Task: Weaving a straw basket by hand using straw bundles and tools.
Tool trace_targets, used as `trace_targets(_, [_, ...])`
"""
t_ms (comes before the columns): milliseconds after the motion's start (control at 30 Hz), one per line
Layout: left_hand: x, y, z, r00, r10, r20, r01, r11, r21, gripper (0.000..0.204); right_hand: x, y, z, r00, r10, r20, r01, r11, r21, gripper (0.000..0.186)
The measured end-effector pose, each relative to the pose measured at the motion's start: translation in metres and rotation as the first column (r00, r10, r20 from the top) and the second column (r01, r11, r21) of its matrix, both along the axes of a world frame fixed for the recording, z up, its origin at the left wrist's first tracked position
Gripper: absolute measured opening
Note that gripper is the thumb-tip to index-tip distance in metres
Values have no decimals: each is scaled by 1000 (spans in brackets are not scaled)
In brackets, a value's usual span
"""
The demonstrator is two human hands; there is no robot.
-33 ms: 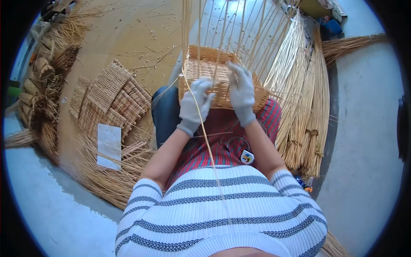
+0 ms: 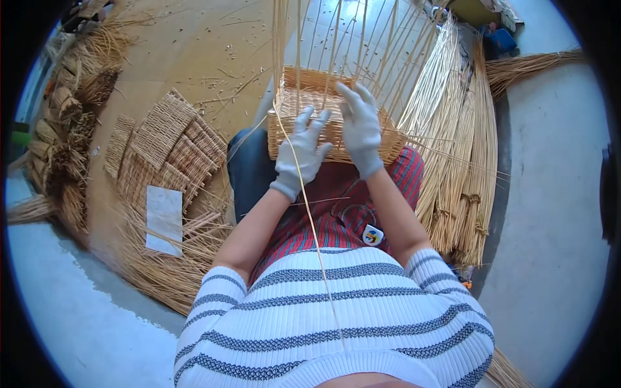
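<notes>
A woven wicker basket (image 2: 392, 143) rests at my lap, with long upright stakes (image 2: 333, 45) rising from its walls. My left hand (image 2: 303, 152), in a white glove, lies at the near wall with its fingers spread. At the right part of the near rim is my right hand (image 2: 361, 129), also gloved, fingers stretched out and apart. Neither hand visibly grips anything. From the basket's left side a loose pale strand (image 2: 306, 194) runs down over my left wrist area and striped sweater. The gloves hide part of the near wall.
Woven panels (image 2: 165, 132) lie stacked on the floor to the left, beside a white sheet (image 2: 164, 220) and loose straws (image 2: 149, 271). Bundles of long pale rods (image 2: 453, 155) stretch along the right. More bundles (image 2: 68, 136) line the far left. Scraps are scattered beyond the basket.
My left hand's fingers, earlier curled, are now spread, and that hand sits slightly lower. My right hand has shifted a little left and its fingers have fanned apart.
</notes>
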State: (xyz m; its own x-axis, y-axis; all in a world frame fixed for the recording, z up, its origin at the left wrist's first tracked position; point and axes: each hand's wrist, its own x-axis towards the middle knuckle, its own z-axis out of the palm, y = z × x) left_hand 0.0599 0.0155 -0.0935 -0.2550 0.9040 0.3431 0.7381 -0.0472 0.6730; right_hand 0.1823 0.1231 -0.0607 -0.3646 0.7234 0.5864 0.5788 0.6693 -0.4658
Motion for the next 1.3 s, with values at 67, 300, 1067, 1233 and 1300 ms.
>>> trace_targets(67, [12,16,4,987,-54,-153,20,976,-218,73,-3,39,-9,999,-1,42,6,993,-117,60])
trace_targets(300, [9,21,-9,941,-51,-335,19,995,-97,59,101,7,-42,777,-251,-578,-132,832,-539,38])
trace_targets(1067, [-41,3,-20,860,207,466,-398,845,358,34,-85,13,-2,700,118,-705,-529,749,-399,68])
trace_targets(1233, [-80,6,-18,883,434,176,-451,890,66,32,-120,43,-15,997,-43,-65,-32,526,-850,127])
trace_targets(1300, [-87,0,-13,897,394,200,-378,919,-111,36,-128,47,-20,995,-32,92,97,384,-918,135])
